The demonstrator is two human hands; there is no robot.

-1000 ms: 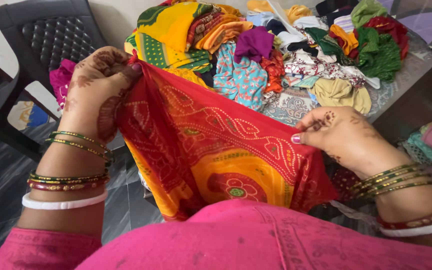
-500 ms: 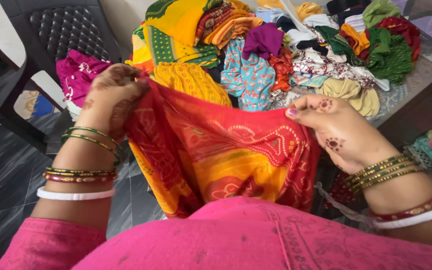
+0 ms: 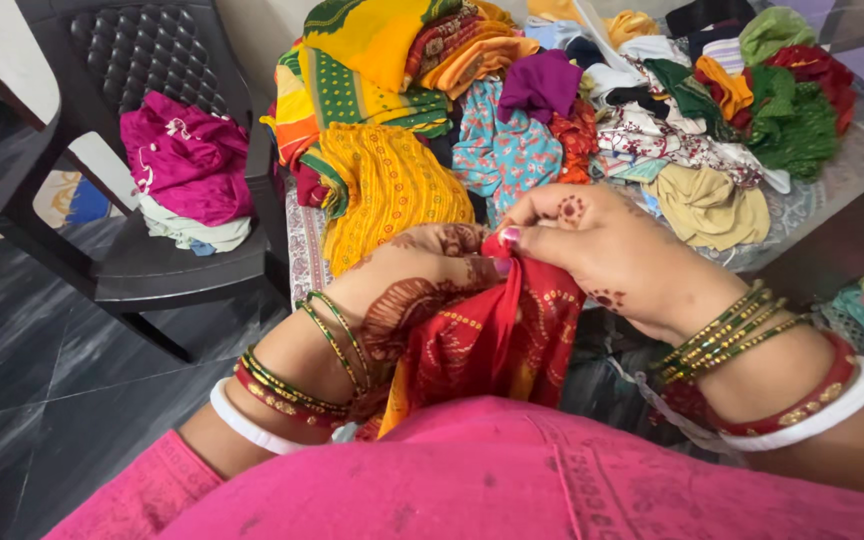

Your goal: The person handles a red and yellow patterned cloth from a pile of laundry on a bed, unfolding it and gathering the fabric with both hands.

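Observation:
A red and yellow patterned cloth (image 3: 492,345) hangs folded in front of my pink top. My left hand (image 3: 422,280) and my right hand (image 3: 602,250) meet at its top edge, both pinching the fabric with the fingertips touching. Both wrists carry green, gold, red and white bangles. The lower part of the cloth is hidden behind my top.
A heap of coloured clothes (image 3: 572,110) covers the table (image 3: 852,160) ahead, with a yellow dotted piece (image 3: 387,190) hanging over its near edge. A black plastic chair (image 3: 142,260) at the left holds a magenta garment (image 3: 187,160) on white cloth. Dark floor tiles (image 3: 42,400) lie below.
My hands were wide apart holding the cloth spread open. They have come together at the middle, folding the cloth in half, and the view has shifted slightly left.

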